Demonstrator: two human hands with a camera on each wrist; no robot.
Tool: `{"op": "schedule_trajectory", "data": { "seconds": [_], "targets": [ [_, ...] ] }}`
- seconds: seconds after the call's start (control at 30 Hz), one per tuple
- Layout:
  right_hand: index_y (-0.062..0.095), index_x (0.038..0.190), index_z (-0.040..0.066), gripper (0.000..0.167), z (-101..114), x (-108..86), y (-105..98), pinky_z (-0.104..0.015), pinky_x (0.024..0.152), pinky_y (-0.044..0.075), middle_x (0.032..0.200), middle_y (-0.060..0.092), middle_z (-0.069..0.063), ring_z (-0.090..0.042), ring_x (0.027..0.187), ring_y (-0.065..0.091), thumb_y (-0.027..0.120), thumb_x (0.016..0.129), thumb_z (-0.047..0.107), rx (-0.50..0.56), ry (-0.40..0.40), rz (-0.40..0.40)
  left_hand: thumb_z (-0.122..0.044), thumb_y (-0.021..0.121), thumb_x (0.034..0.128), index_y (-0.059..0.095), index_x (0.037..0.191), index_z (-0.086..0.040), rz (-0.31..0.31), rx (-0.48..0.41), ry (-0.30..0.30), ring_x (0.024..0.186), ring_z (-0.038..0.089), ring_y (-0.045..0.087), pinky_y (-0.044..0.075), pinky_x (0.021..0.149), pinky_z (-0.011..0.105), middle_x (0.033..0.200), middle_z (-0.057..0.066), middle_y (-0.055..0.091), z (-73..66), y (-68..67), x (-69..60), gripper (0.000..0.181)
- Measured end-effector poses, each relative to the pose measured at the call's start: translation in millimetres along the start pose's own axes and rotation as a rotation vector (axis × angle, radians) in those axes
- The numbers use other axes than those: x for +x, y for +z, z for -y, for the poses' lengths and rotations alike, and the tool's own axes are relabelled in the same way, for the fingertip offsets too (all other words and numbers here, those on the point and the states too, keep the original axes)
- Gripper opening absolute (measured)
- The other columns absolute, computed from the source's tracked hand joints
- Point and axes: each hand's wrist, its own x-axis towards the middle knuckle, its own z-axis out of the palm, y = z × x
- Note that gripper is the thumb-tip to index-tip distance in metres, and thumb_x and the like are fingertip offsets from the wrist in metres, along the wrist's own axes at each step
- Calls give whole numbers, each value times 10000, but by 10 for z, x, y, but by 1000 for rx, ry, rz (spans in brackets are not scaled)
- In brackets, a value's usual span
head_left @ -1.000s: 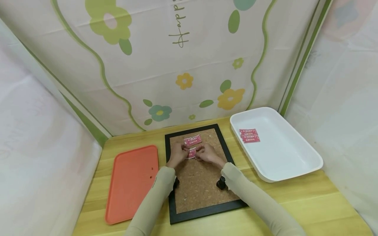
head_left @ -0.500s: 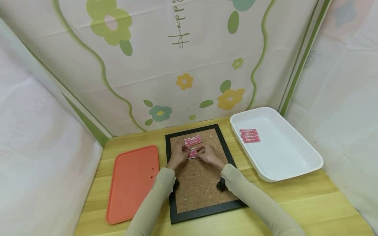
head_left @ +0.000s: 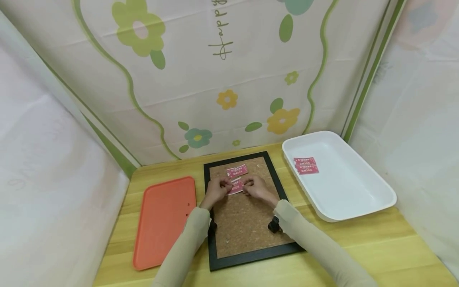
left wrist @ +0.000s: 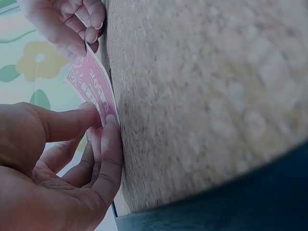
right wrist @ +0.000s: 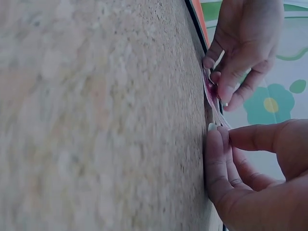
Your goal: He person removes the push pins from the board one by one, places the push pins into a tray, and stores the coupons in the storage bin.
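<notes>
Where the held coupon (head_left: 236, 186) lies: between left hand (head_left: 217, 189) and right hand (head_left: 257, 187), long axis roughly nine-to-three; neither nearer.
Hands: fingertips closed, pinching its opposite ends.

Left arm (head_left: 184, 247) and right arm (head_left: 320, 247) reach forward, converging.
Left hand (head_left: 216, 189) pinches, thumb (left wrist: 72, 123) against bent fingers (left wrist: 109, 156); right hand (head_left: 257, 187) pinches likewise, near it but apart.

The held coupon (left wrist: 91, 84) reads "50元", as do the upper coupon (head_left: 237, 171) at twelve o'clock and tray coupons (head_left: 306, 165) at three; "Happy" marks the curtain (head_left: 220, 36).
</notes>
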Motion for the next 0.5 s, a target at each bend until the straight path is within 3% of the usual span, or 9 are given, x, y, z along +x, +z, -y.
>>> {"op": "schedule_trajectory", "data": {
  "seconds": [0.27,0.5],
  "targets": [
    [681,1195,-37,200,-18,-12,-117,-298,723,631,1009,731,-179,-183,795,739,601,1025,31,-1,20,2,-62,700,989,804,977,-51,12,-22,-13,749,191,693,515,604,249,940,134,782,8,-31,-53,105],
    [701,1176,-47,195,3,-85,-250,-325,711,633,994,734,-189,-217,780,749,612,1022,34,-71,-41,-10,-87,704,994,796,1013,-53,-9,-60,-2,825,242,725,572,646,289,958,137,774,-12,-58,-95,100]
  ]
}}
